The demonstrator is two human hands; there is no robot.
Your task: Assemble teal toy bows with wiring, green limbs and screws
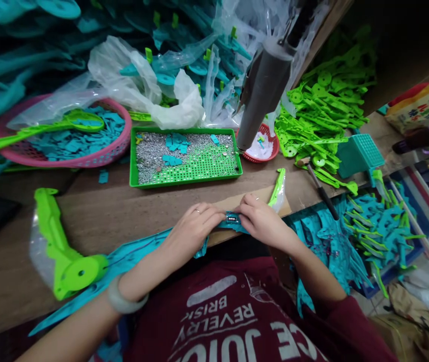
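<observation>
Left hand [190, 225] and right hand [261, 218] pinch the long teal piece [135, 250] at the table [104, 211] edge, its slot [232, 218] uncovered with shiny bits showing, so seemingly unfinished; can't tell whether the left green part [63, 251] is attached.

Behind the held part [232, 225], a tray [186, 182] separates basket [89, 162] and bowl [262, 158]

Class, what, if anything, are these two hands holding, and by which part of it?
A blue plastic piece, held by the left hand and right hand on either side of its small dark slot. The exact grip underneath is hidden.
</observation>
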